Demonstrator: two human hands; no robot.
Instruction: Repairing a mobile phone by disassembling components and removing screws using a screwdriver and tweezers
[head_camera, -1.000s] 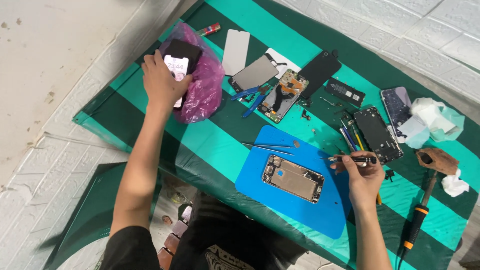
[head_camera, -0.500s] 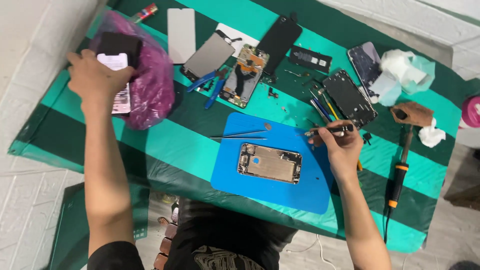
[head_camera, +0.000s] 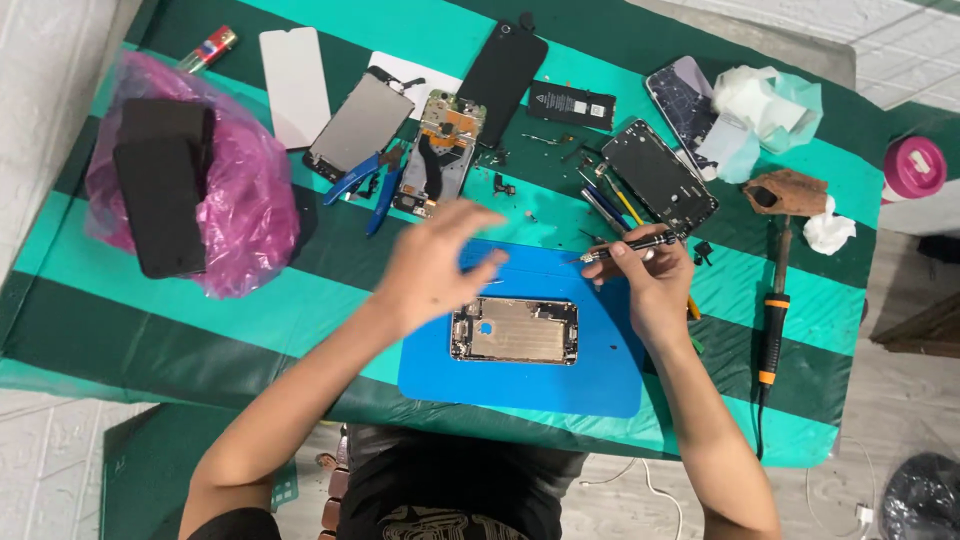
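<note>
Screwdriver (head_camera: 628, 244) in right hand (head_camera: 652, 285) lies near-horizontal, tip pointing left.

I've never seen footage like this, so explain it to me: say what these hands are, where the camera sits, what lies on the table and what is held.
There is no machine here: a person works with two bare hands. The one picture comes from a camera worn on the person's head, looking down at the table, which has a green striped cover.

In the middle lies a blue mat with an opened phone on it. The right hand holds a thin screwdriver in its fingers, above the mat's far edge. The left hand is blurred, open and holds nothing; it hangs over the mat beside the phone.

Around them lie phone parts: screens, a circuit board, a battery. There are also blue pliers, a pink bag with dark phones on it, a soldering iron and crumpled tissue.
</note>
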